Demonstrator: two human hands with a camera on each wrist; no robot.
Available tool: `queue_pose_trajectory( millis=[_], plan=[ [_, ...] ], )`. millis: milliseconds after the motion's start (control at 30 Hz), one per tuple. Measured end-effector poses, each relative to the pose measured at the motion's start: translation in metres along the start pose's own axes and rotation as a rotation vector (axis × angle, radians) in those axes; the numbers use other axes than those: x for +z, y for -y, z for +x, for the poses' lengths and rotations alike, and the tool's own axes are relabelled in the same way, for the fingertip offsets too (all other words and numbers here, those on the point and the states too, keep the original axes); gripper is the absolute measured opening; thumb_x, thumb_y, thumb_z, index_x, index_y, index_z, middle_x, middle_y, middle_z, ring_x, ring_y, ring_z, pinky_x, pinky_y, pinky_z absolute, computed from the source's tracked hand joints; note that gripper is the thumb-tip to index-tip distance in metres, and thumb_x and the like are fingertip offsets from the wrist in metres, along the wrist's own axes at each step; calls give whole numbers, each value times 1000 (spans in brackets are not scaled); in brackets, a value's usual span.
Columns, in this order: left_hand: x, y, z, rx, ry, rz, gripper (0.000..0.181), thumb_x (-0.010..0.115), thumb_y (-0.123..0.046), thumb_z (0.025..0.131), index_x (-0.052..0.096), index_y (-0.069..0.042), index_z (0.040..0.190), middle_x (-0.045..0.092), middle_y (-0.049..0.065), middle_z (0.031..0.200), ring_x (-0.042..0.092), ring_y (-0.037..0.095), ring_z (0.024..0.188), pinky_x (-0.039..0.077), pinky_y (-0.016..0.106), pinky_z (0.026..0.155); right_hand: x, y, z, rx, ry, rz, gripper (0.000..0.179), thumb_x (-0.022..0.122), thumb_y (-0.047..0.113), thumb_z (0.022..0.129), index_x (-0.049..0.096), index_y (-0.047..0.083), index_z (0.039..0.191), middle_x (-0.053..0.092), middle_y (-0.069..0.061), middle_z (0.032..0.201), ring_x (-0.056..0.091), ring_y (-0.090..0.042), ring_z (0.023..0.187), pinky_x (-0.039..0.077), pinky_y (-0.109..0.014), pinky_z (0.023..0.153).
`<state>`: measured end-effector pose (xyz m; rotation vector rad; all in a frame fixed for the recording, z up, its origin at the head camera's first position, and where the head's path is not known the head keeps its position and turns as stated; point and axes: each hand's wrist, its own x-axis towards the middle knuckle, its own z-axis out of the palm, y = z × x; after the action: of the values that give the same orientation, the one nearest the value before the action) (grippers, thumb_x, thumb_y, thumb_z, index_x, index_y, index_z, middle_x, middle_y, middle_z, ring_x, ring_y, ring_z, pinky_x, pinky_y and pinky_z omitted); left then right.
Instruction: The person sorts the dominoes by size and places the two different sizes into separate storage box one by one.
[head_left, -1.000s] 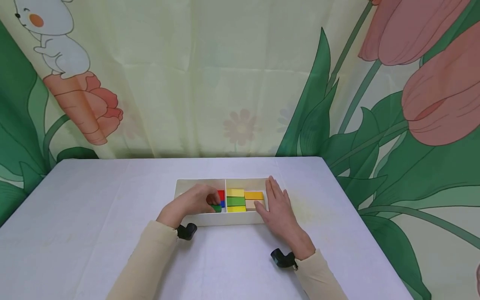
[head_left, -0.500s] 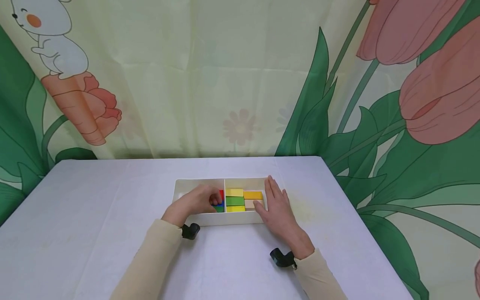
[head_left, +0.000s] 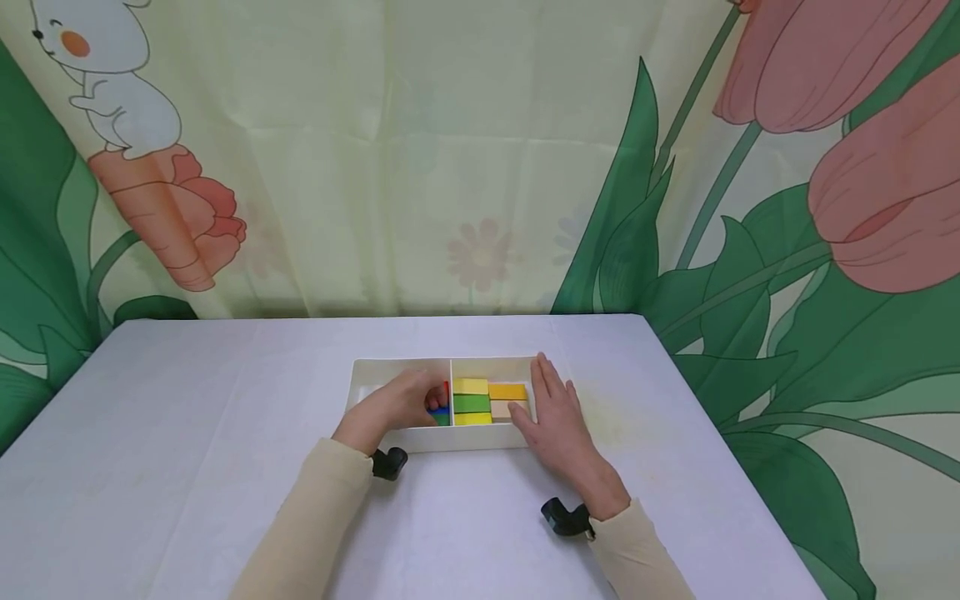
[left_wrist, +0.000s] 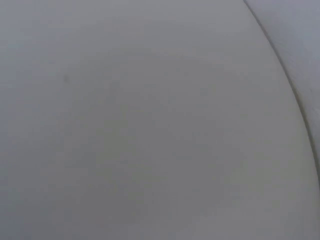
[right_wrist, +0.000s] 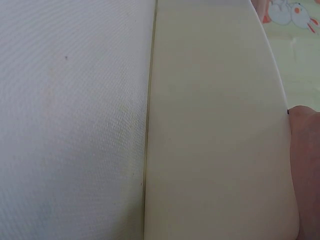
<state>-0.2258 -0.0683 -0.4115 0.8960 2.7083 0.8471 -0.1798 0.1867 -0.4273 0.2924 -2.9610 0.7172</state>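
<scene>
A white two-compartment box (head_left: pixel 450 439) lies on the table, its divider near the middle. My left hand (head_left: pixel 393 404) reaches into the left compartment, fingers curled down and thumb at a green block (head_left: pixel 442 420) against the divider. Behind it show a blue block (head_left: pixel 441 411) and a sliver of red block (head_left: pixel 446 387), largely hidden by the fingers. My right hand (head_left: pixel 558 425) rests with straight fingers along the box's right end, steadying contact visible at the rim. Its thumb reaches over a pale wooden block (head_left: pixel 500 409). The left wrist view shows only the box's blurred wall (left_wrist: pixel 150 125).
In the right compartment lie a green block (head_left: pixel 471 403), two yellow blocks (head_left: pixel 471 386) and an orange-yellow block (head_left: pixel 507 391). A white cloth covers the table (head_left: pixel 187 433). Behind it hangs a printed curtain (head_left: pixel 337 167).
My left hand has shifted slightly right, and the green block beneath its thumb has moved right to the divider. The right hand stays in place.
</scene>
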Motion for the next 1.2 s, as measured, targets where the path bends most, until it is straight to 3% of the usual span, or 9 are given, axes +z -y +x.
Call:
queue_pose_trajectory(
  millis=[233,467,700,867,1200],
  plan=[
    [1,-3,1,-36,-7,-35,26,83,4,72,63,-1,87,64,8,80,56,15,75,50,24,71,-1,-1,-2,1,-10,15,80,51,42,100,13,2,158,9,-12,168,11,-30,155,8,-59,124],
    [-7,-3,-12,-190,-22,-74,17,77,-10,85,65,-8,97,66,1,91,58,14,85,55,30,82,1,1,-2,-6,-2,42,80,52,41,99,13,2,158,9,-12,168,11,-30,155,7,-58,124],
    [-20,-7,-42,-134,-203,20,23,70,-9,91,67,-2,113,68,8,102,63,20,92,58,36,84,1,2,-2,-19,-34,49,81,54,39,98,15,0,157,11,-13,167,15,-31,154,9,-58,124],
    [-20,-11,-64,-133,-339,108,34,70,-14,92,63,-2,124,65,15,118,63,30,108,57,45,92,1,1,-2,-24,-44,53,80,54,39,98,16,0,157,12,-14,167,16,-31,154,11,-58,124],
    [-15,-8,-94,-122,-432,284,62,72,-22,92,47,6,141,51,25,142,47,44,131,43,55,108,0,-5,0,-20,-20,72,80,52,41,100,13,3,158,10,-10,168,13,-29,155,9,-56,125]
  ],
)
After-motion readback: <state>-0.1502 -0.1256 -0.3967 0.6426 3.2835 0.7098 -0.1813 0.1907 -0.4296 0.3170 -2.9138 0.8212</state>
